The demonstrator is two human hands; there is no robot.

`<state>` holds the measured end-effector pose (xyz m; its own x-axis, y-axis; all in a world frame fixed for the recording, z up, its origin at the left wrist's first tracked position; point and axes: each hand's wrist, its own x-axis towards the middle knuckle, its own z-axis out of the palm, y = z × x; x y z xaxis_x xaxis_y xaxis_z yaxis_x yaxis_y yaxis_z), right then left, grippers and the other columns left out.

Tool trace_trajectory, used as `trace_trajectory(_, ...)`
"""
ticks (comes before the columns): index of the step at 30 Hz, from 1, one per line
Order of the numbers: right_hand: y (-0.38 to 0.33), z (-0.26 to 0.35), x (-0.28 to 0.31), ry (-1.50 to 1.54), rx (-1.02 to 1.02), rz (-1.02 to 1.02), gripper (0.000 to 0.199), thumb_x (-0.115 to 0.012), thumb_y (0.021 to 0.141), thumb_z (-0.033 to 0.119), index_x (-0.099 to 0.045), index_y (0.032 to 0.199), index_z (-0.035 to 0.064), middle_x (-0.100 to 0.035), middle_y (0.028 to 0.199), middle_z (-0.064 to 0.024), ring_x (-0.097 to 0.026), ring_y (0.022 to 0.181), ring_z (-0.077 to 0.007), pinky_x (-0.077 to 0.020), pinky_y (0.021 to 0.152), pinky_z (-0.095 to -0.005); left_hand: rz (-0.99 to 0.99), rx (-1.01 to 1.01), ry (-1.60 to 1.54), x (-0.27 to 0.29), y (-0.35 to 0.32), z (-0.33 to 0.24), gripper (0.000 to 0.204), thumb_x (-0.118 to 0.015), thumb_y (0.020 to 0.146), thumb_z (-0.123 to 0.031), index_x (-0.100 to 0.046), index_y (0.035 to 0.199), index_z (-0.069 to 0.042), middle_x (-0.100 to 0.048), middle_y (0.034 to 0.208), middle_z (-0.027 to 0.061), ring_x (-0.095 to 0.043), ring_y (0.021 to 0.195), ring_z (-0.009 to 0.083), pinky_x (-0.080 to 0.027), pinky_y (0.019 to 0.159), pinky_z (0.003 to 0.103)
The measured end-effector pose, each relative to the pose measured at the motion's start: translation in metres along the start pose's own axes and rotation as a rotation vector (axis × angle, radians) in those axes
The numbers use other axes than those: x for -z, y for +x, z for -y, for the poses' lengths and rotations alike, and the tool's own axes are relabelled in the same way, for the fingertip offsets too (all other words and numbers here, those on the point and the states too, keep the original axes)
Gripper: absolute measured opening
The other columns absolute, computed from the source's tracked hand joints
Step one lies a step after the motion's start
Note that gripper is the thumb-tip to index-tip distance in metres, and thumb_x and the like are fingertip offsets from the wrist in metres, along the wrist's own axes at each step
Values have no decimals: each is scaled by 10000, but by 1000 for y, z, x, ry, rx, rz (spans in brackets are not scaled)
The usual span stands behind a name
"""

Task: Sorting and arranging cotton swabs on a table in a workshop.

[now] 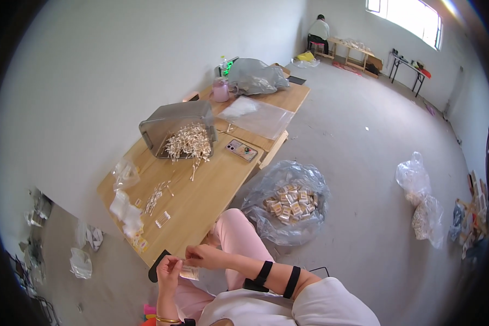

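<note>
Just off the table's near corner, over my lap, a small clear packet of cotton swabs point(189, 273) is between my hands. My left hand point(169, 269) pinches its upper left edge. Closed fingers of my right hand point(204, 256) grip the upper right side; their tips are partly hidden. On the wooden table point(201, 195) lie loose cotton swabs point(156, 196) and a small bundle of swabs point(163, 219). A grey plastic bin point(174, 115) lies on its side, with a heap of cotton swabs point(189, 142) spilling from its mouth. Small clear bags point(126, 212) line the table's left edge.
On the floor right of the table, a large clear bag point(250, 209) holds several filled swab packets point(292, 205). A phone point(242, 150), pink jug point(220, 90) and grey plastic bag point(258, 76) sit farther back. Another person point(319, 30) sits at the far wall.
</note>
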<state>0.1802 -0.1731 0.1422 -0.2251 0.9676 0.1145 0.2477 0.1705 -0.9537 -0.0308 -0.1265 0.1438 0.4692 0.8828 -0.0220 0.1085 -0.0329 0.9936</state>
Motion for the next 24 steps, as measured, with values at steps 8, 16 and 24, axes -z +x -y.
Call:
trace_trajectory(8,-94,-47,103,378,-152,-434,177,-629,987,258,-636,975,82,-579,799,40,-532,705,-49,-452,594,-223,-175,-89,14,9,24,-23,103,-633,973,-137,-629,952,-36,-677,878,42,-630,821,109,-509,817,259)
trace_trajectory(16,-224,-169,161,321,-435,-1141,193,-702,939,220,-628,872,55,-606,749,20,-555,622,-76,-446,554,-232,-246,117,124,65,5,6,138,-628,982,-166,-630,989,-28,-682,910,65,-633,848,118,-522,819,264)
trace_trajectory(24,-220,-236,201,185,-580,-1450,204,-714,923,226,-628,933,42,-673,861,-51,-621,714,-119,-520,602,-296,-156,139,177,46,3,-12,195,-632,982,-184,-626,1072,-11,-686,956,78,-638,869,136,-512,849,272)
